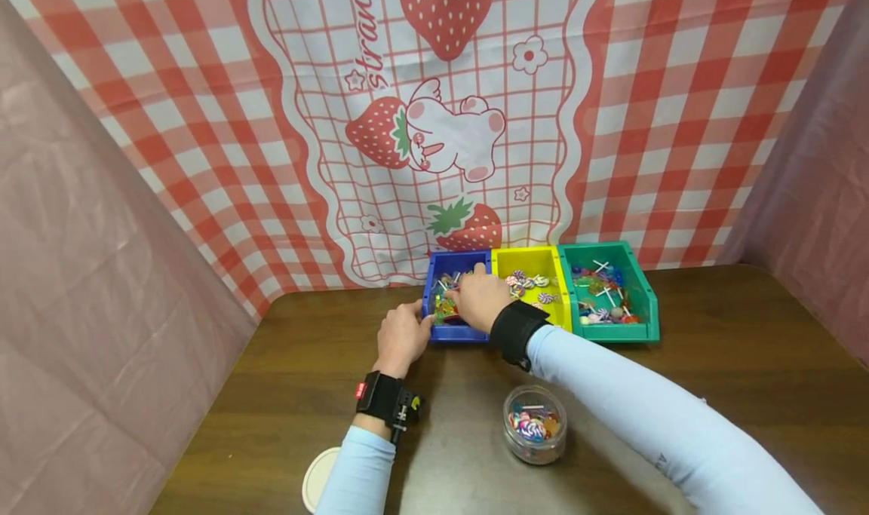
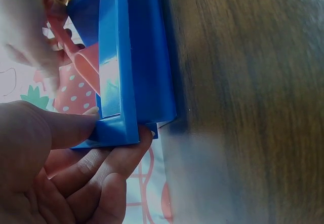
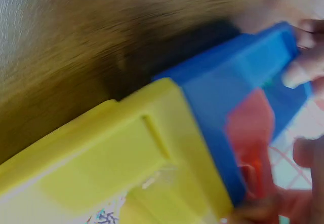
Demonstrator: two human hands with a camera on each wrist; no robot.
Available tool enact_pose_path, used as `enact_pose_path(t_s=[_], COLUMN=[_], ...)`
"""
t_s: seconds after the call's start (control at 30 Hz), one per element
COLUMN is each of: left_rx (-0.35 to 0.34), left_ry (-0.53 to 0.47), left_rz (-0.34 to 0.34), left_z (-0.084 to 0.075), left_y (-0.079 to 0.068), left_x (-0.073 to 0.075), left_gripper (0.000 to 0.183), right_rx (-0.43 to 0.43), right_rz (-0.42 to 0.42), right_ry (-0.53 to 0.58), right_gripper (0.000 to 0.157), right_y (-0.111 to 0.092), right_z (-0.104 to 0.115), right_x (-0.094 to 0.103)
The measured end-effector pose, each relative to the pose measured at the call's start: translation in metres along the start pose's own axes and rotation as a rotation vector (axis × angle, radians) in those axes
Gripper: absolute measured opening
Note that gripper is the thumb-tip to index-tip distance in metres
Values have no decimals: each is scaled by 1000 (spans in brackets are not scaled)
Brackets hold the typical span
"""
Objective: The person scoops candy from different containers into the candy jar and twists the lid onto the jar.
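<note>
My left hand [image 1: 402, 338] pinches the front left corner of the blue bin [image 1: 459, 334], thumb on the rim and fingers on the outside, as the left wrist view shows. My right hand [image 1: 483, 300] reaches over that bin and holds a pinkish-red scoop [image 2: 88, 67] by its handle. The scoop's bowl [image 3: 250, 117] dips inside the bin, near the front wall. Small colourful candy-like pieces [image 1: 444, 283] lie in the blue bin, partly hidden by the right hand.
Beside the blue bin stand a yellow bin [image 1: 536, 257] with swirl pieces and a green bin [image 1: 618, 334] with mixed pieces. A clear round jar [image 1: 534, 455], partly filled, stands nearer on the wooden table [image 1: 271, 394]. A pale lid [image 1: 316, 479] lies by the left forearm.
</note>
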State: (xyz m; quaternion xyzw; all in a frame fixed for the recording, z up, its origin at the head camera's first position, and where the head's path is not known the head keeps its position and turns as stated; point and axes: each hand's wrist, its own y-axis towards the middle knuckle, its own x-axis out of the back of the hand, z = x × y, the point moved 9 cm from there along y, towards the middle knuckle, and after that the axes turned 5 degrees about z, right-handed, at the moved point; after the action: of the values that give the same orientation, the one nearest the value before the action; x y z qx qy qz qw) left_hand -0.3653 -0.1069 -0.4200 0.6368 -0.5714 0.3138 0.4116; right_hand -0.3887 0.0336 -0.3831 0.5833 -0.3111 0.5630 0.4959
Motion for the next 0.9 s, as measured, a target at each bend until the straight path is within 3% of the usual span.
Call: enact_pose_path(t_s=[0.1, 0.17, 0.23, 0.33, 0.6, 0.9], left_rx=[3, 7, 10, 5, 34, 27], left_ry=[-8, -9, -12, -20, -94, -158], left_rz=[0, -1, 1, 13, 82, 106], left_z=[0, 1, 1, 2, 8, 12], left_y=[-1, -1, -1, 0, 1, 4], left_x=[0, 0, 0, -1, -3, -3], left_gripper=[23, 25, 29, 33, 39, 36], right_rx=[20, 55, 84, 123, 115, 118], right_rz=[205, 273, 289, 220, 77, -31], right_ry=[66, 90, 104, 83, 7, 42], right_gripper=[39, 28, 17, 14, 34, 27], right_y=[-2, -6, -10, -15, -29, -34], right_z=[0, 1, 1, 1, 0, -4], right_x=[-5, -6, -5, -2, -6, -3])
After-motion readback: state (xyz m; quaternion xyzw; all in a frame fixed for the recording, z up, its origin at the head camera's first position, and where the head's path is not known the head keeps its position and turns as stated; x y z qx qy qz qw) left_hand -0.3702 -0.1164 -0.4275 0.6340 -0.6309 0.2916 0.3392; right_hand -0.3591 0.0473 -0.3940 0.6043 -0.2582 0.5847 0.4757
